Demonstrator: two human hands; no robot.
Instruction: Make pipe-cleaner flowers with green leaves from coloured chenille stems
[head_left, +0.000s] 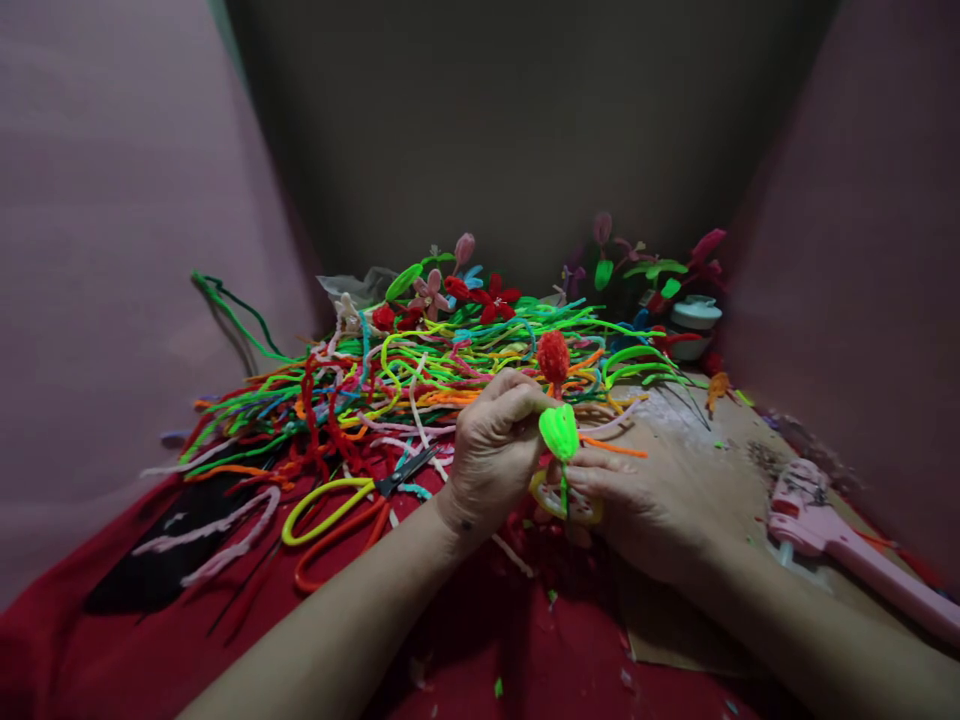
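Observation:
My left hand (499,440) is closed, thumb and fingers pinched at a bright green pipe-cleaner leaf (559,432). Just above that hand rises a fuzzy red bud (553,357) on a short red stem, which runs down behind the leaf. Below the leaf a thin green stem (565,485) hangs between the hands. My right hand (637,510) has its fingers bent around the lower stem. Under its fingertips is a yellow-rimmed ring with a pale middle (574,513), perhaps a roll; its exact kind is unclear.
A heap of coloured pipe cleaners (420,370) spreads behind my hands. Scissors (367,495) lie to the left, near a black flat object (165,560). A pink glue gun (817,520) rests on cardboard (675,630) at right. Finished flowers (495,297) and a lidded white jar (696,313) stand behind.

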